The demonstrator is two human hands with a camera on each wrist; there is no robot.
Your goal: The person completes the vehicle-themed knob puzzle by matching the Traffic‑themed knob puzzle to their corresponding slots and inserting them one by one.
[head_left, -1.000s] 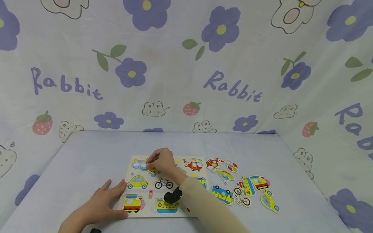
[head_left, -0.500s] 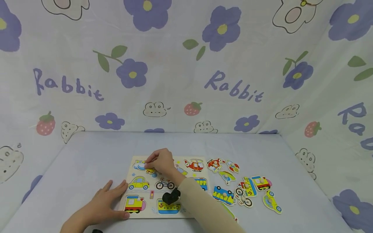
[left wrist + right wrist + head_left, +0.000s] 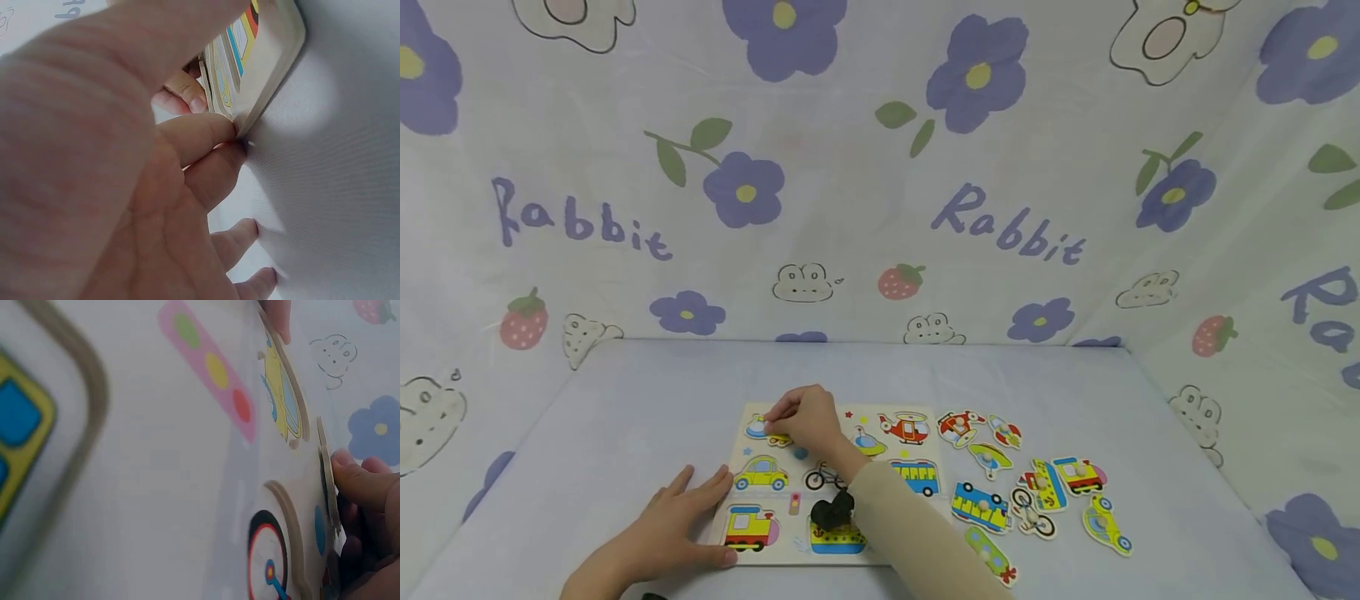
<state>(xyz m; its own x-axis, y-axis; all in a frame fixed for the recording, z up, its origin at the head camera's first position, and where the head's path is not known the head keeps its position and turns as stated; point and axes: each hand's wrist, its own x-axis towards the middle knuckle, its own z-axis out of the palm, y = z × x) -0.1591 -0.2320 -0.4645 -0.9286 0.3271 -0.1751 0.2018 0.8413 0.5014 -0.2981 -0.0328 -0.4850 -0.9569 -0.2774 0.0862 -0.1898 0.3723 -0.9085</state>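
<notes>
A wooden puzzle board (image 3: 797,557) with printed vehicle shapes lies flat on the table. My left hand (image 3: 662,523) is spread at its left side, fingers extended; in the left wrist view the fingers (image 3: 219,175) touch the board's edge. My right hand (image 3: 808,423) is over the board's far left part and pinches a flat wooden puzzle piece (image 3: 780,439) between thumb and fingers. In the right wrist view that piece (image 3: 328,481) stands edge-on close over the board. Yellow shows on it, but the hand hides most of its picture, so I cannot tell its kind.
Several loose knobbed pieces lie right of the board: a helicopter (image 3: 958,427), a rocket (image 3: 1004,432), a bus (image 3: 981,507), a bicycle (image 3: 1033,514), a train (image 3: 1079,475), a car (image 3: 1107,526) and a long green piece (image 3: 988,552). A patterned cloth (image 3: 850,183) hangs behind.
My right hand has shifted slightly left over the board with the pinched piece. The sleeve has drawn off the green piece, which now shows. The left hand stays at the board's edge.
</notes>
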